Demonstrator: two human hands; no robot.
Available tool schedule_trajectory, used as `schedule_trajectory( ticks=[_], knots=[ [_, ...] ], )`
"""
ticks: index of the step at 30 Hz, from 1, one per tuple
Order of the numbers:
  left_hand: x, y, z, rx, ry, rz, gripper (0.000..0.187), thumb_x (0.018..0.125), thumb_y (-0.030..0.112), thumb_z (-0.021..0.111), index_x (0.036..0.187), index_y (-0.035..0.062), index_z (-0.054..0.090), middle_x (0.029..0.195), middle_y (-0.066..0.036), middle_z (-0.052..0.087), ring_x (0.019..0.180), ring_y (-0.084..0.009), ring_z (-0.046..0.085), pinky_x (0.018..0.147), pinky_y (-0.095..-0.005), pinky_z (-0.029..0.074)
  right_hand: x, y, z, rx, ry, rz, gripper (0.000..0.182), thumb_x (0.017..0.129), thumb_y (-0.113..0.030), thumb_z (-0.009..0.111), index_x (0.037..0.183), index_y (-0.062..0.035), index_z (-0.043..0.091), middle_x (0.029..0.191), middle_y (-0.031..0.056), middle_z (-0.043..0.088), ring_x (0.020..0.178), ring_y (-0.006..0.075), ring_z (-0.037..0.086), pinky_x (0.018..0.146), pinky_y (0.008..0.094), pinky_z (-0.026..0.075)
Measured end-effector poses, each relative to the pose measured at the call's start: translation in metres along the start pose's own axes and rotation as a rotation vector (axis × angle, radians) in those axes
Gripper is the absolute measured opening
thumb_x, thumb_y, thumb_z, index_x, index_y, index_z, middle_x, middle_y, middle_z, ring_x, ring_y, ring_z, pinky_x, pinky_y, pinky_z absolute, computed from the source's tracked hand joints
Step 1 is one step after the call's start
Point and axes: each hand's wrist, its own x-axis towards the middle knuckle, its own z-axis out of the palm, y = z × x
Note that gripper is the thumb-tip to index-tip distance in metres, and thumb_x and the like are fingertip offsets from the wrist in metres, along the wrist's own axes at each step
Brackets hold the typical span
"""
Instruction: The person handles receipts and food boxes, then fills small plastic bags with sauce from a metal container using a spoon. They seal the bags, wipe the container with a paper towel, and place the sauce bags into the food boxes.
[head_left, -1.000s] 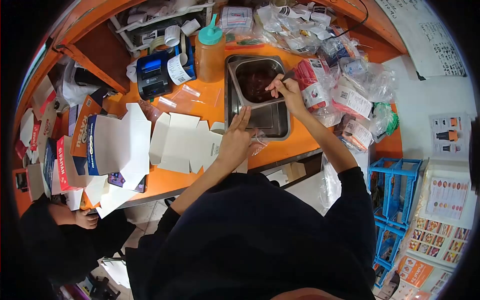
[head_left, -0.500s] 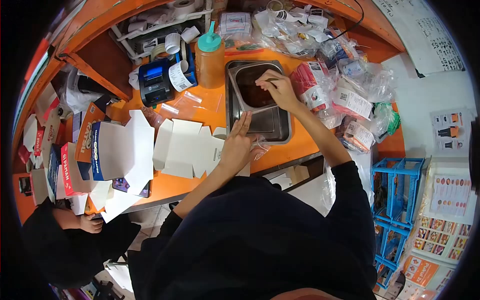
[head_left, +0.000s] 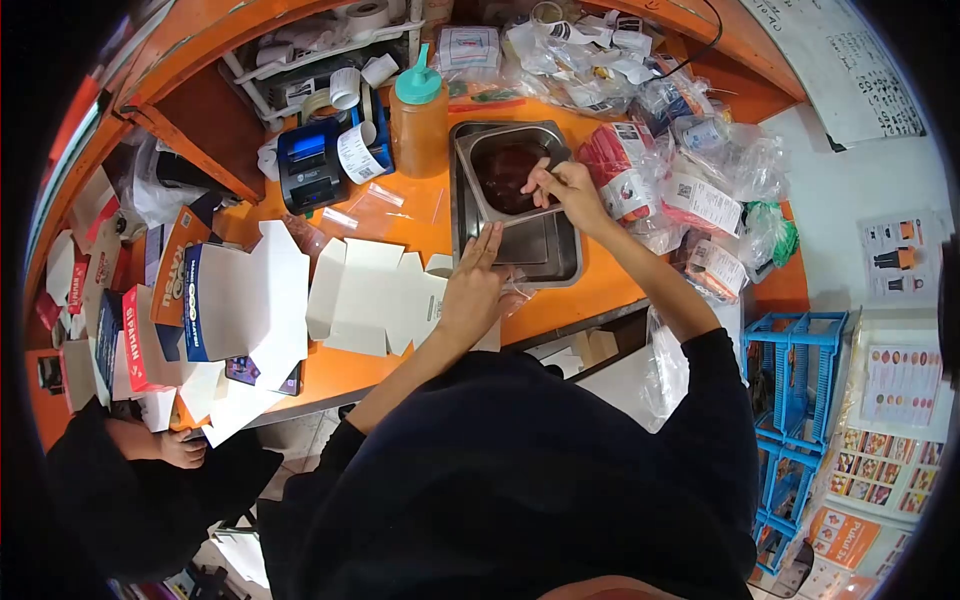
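Observation:
A steel pan [head_left: 468, 190] with dark reddish-brown liquid [head_left: 503, 172] in it stands in a larger metal tray [head_left: 572, 250]. My right hand [head_left: 568, 192] is over the pan's right side, its fingers bent together; what they hold is too small to make out. My left hand [head_left: 478, 285] lies with fingers stretched out, the tips at the pan's near edge, and a small clear plastic bag [head_left: 515, 295] is beside it. An unfolded white box [head_left: 370, 300] lies to the left of that hand. Behind the pan, to the left, stands a bottle with a teal cap [head_left: 420, 125].
A black label printer [head_left: 312, 165] stands at the back left. Folded boxes [head_left: 250, 300] crowd the left side, near a co-worker's hand [head_left: 183, 449]. Plastic-wrapped packages [head_left: 705, 205] fill the right side of the table. Blue racks [head_left: 795, 380] stand farther right.
My right hand has moved slightly right and down, toward the pan's near right edge. More of the liquid shows. My left hand has barely moved.

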Motion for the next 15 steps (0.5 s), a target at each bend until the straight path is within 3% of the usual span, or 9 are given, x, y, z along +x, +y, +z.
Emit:
schedule_trajectory(
  ticks=[6, 8, 14, 15],
  knots=[
    [0.0, -0.002, 0.001, -0.016, 0.025, 0.009, 0.044, 0.065, 0.029, 0.081, 0.102, 0.0071, 0.073, 0.149, -0.022, 0.033, 0.138, -0.0331, 0.033, 0.112, -0.0428, 0.031, -0.002, -0.019, -0.006, -0.052, 0.083, -0.153, 0.022, 0.096, -0.012, 0.055, 0.085, 0.0054, 0.065, 0.081, 0.0071, 0.064, 0.067, 0.0112, 0.059, 0.061, 0.0241, 0.048],
    [0.0, -0.001, -0.001, -0.045, 0.02, 0.005, 0.045, 0.064, 0.029, 0.081, 0.103, 0.0072, 0.073, 0.149, -0.022, 0.032, 0.138, -0.033, 0.033, 0.112, -0.0427, 0.031, 0.003, -0.019, -0.003, -0.283, 0.072, -0.296, 0.019, 0.094, -0.008, 0.055, 0.088, 0.0071, 0.065, 0.084, 0.0085, 0.064, 0.068, 0.013, 0.059, 0.062, 0.0249, 0.048],
    [-0.001, -0.001, 0.002, -0.009, 0.016, 0.007, 0.047, 0.063, 0.03, 0.082, 0.103, 0.0072, 0.073, 0.15, -0.022, 0.032, 0.138, -0.0325, 0.033, 0.113, -0.0427, 0.031, 0.023, 0.001, 0.006, -0.443, -0.016, -0.332, 0.018, 0.093, -0.005, 0.051, 0.088, 0.0078, 0.064, 0.088, 0.0103, 0.062, 0.069, 0.0156, 0.06, 0.062, 0.0279, 0.049],
    [0.0, -0.001, 0.002, -0.008, 0.017, 0.004, 0.047, 0.063, 0.03, 0.082, 0.103, 0.0072, 0.073, 0.15, -0.022, 0.032, 0.138, -0.0325, 0.033, 0.113, -0.0427, 0.031, 0.023, 0.0, 0.013, -0.395, 0.038, -0.287, 0.019, 0.093, -0.006, 0.052, 0.084, 0.0058, 0.064, 0.08, 0.0096, 0.062, 0.065, 0.015, 0.059, 0.06, 0.0279, 0.049]
  ],
)
